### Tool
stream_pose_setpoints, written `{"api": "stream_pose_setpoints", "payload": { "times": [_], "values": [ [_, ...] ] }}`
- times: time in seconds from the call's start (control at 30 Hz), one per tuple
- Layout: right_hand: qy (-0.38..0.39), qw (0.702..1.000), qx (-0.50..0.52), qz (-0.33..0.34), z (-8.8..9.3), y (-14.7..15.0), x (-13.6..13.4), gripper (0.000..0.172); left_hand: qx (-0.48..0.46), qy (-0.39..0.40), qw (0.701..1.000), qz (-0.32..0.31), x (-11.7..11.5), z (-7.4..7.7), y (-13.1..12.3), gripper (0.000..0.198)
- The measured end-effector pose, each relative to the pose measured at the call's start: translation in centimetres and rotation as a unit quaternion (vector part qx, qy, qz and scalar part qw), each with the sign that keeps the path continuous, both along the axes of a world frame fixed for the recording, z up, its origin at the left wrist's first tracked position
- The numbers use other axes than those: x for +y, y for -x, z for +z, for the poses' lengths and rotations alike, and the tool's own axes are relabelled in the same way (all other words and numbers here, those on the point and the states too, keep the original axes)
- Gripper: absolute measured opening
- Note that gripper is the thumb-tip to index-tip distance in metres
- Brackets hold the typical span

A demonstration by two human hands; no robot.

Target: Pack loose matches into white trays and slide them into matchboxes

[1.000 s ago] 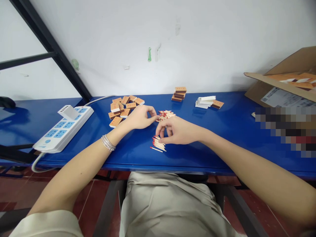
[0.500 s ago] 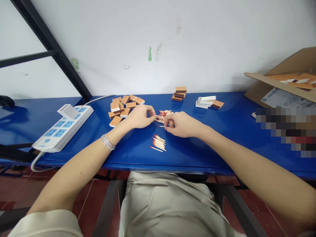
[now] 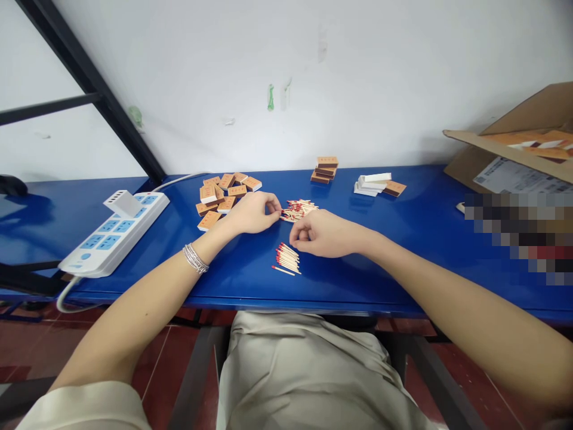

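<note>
A loose pile of red-tipped matches lies on the blue table, heads pointing various ways. At its left edge is my left hand, thumb and forefinger pinched together; whether a match is between them is unclear. A smaller, neater row of matches lies nearer to me, heads to the left, with one match slightly apart in front. Just above this row's far end is my right hand, its fingers curled closed. The fingers hide whatever is in their grip.
Several matchboxes lie heaped at the left. Further matchboxes are stacked by the wall, with white matchbox trays to their right. A power strip stands at the left, an open cardboard box at the right.
My right hand has moved toward me and slightly left, from the loose pile to the neater row. The match seen in its fingers no longer shows. My left hand has shifted slightly left.
</note>
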State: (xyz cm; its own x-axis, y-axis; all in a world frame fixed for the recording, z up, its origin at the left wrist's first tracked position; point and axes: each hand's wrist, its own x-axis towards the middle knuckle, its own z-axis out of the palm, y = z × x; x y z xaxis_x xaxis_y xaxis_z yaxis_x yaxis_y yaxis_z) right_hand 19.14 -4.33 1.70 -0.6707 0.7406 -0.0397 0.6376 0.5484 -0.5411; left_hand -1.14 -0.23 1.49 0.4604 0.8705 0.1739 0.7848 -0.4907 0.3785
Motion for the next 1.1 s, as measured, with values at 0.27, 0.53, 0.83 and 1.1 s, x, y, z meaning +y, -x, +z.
{"api": "stream_pose_setpoints", "payload": {
  "times": [0.27,0.53,0.83,1.1],
  "values": [
    [-0.116,0.983,-0.059,-0.127,-0.33,-0.61,1.16,0.022,0.0,-0.004,1.0,-0.005,0.1,-0.14,0.07,0.015],
    [-0.132,0.976,-0.108,-0.134,-0.22,-0.51,1.11,0.024,0.007,-0.005,1.0,0.001,0.01,-0.13,0.05,0.014],
    [-0.107,0.978,-0.124,-0.129,0.19,-0.63,0.98,0.02,0.002,-0.004,1.0,-0.007,0.05,-0.13,0.05,0.014],
    [-0.114,0.983,-0.073,-0.121,0.0,-0.43,0.95,0.016,0.008,-0.008,1.0,-0.004,0.02,0.0,0.01,0.015]
  ]
}}
